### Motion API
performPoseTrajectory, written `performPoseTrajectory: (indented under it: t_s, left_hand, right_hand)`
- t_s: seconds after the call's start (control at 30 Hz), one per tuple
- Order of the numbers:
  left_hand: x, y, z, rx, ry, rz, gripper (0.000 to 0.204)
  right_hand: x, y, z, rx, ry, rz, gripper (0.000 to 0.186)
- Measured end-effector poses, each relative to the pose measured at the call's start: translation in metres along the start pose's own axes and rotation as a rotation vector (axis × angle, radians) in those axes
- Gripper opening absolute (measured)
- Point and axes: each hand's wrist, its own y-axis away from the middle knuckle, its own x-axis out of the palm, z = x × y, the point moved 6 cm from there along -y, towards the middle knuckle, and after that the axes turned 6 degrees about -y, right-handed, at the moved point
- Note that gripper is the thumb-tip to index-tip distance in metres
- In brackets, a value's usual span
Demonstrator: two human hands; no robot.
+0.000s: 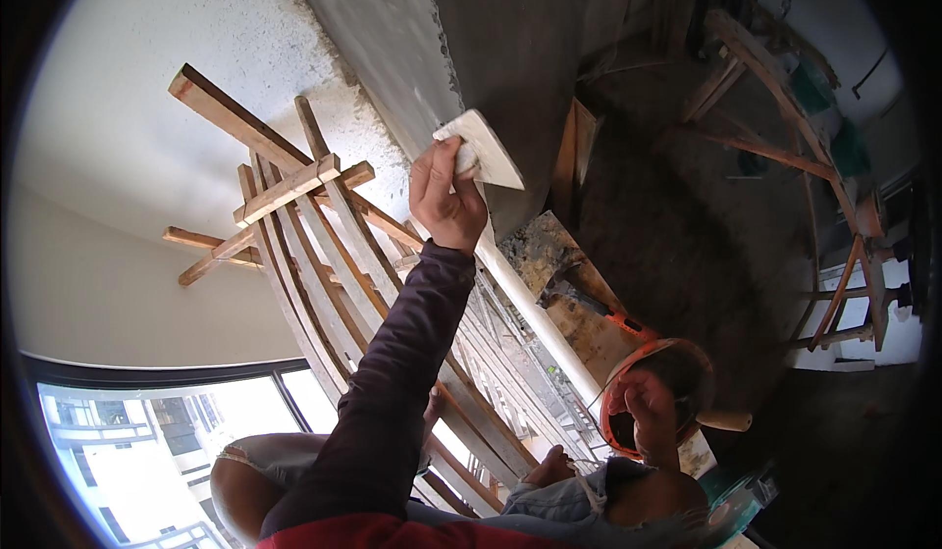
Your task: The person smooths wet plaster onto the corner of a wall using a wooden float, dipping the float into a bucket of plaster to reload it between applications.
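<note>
My left hand (449,201) is raised in front of a grey plastered strip of wall (383,39). It grips a flat, pale plastering float (496,156), which is tilted close to the wall's rough edge. Lower down, my right hand (643,412) is over the near side of an orange bucket (699,355), its fingers curled in. Whatever it may hold is hidden in shadow. A wooden handle (726,419) sticks out at the bucket's right side. Beside the bucket, a tool with an orange and black handle (628,325) rests on a stained board (545,255).
Wooden slats tied into a scaffold (285,191) run below my left arm. A pale pole (535,304) slants past the board. A window (167,451) is at lower left. More timber framing (785,107) stands on the far right. My bent knees are at the bottom.
</note>
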Motion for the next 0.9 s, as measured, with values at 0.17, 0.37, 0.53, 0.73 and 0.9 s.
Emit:
performPoseTrajectory:
  t_s: [0.17, 0.37, 0.53, 0.73, 0.9]
  left_hand:
    - [0.024, -0.024, 0.067, -0.374, -0.029, 0.099, 0.026]
    - [0.007, 0.066, 0.111, -0.794, -0.015, 0.207, 0.037]
    - [-0.011, 0.002, -0.018, -0.142, 0.074, 0.078, 0.029]
    - [-0.002, -0.042, -0.005, -0.158, 0.026, -0.018, 0.029]
    - [0.004, 0.028, 0.101, -0.626, -0.041, 0.136, 0.027]
  right_hand:
    - [-0.008, 0.003, -0.001, -0.049, 0.049, -0.071, 0.026]
    - [0.001, 0.004, 0.007, -0.046, 0.035, -0.058, 0.023]
    - [-0.011, 0.008, 0.000, -0.065, 0.026, -0.083, 0.023]
    - [-0.012, 0.011, 0.002, -0.096, 0.045, -0.069, 0.023]
    - [-0.003, 0.018, 0.009, -0.097, 0.064, -0.067, 0.021]
